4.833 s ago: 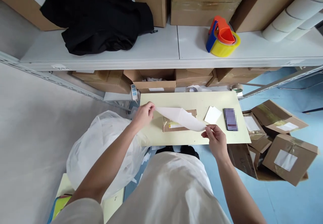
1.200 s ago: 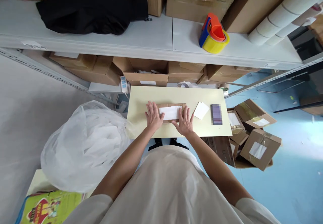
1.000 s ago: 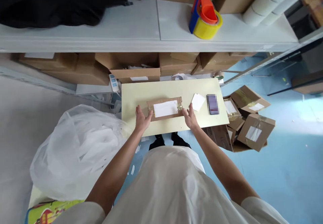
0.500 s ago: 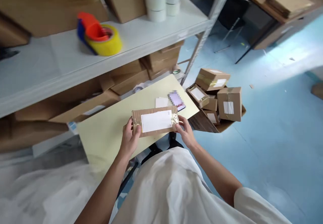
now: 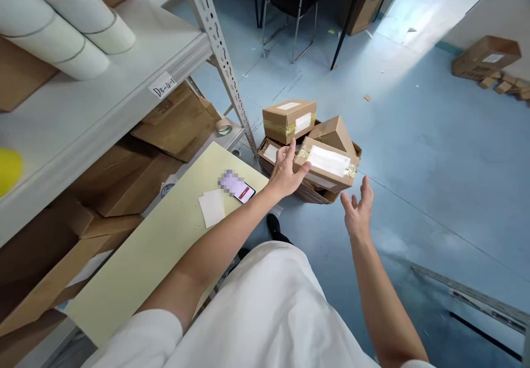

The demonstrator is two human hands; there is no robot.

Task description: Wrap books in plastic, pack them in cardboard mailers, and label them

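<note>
A long cardboard parcel [image 5: 329,161] with a white label and shiny tape at its ends lies on top of other boxes in a large open carton [image 5: 308,194] on the floor. My left hand [image 5: 286,173] is at the parcel's left end, fingers apart, the thumb overlapping its edge; whether it touches I cannot tell. Off the parcel's near right corner, my right hand [image 5: 358,208] is apart from it, open, holding nothing. A taped box [image 5: 289,120] and a plain-sided box [image 5: 334,134] sit behind the parcel.
Left of the carton stands a pale yellow table [image 5: 136,271] with a phone [image 5: 244,192] and white paper slips [image 5: 212,208]. A metal shelf post [image 5: 223,53] rises behind it. A chair [image 5: 292,3] is farther back; a metal frame [image 5: 476,296] is at lower right.
The view has swung right. The parcel, held in both hands over the table before, now lies on the boxes in the carton. Both hands have opened and come apart.
</note>
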